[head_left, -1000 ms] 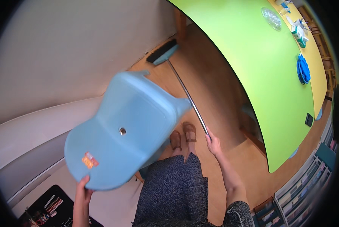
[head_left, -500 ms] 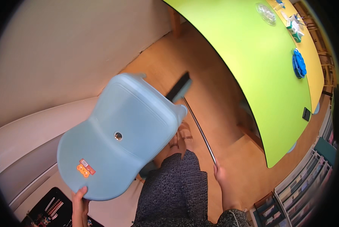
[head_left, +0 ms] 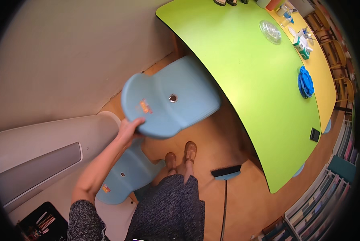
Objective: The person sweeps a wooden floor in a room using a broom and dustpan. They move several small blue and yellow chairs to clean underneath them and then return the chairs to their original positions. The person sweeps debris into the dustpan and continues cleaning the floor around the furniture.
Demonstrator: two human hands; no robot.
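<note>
My left hand [head_left: 131,129] grips the backrest edge of a light blue plastic children's chair [head_left: 188,86]. The chair hangs tilted, its seat reaching toward the green table [head_left: 244,68] and partly beneath its edge. A round hole and an orange sticker show on it. My right hand is out of view. To the right of my feet is a broom [head_left: 227,173], black bristles pointing away from me and a thin handle running down past the lower edge of the picture.
A second light blue chair [head_left: 136,170] stands below my left forearm. White rounded equipment [head_left: 39,140] lines the wall at left, with a black case [head_left: 43,225] nearby. Blue plastic items [head_left: 305,82] and a dark phone-like object [head_left: 314,135] lie on the table; a bookrack [head_left: 316,201] stands at right.
My left hand has carried the chair away from me toward the green table, uncovering the second chair. The broom head has swung nearer and to the right; my right hand has left the picture.
</note>
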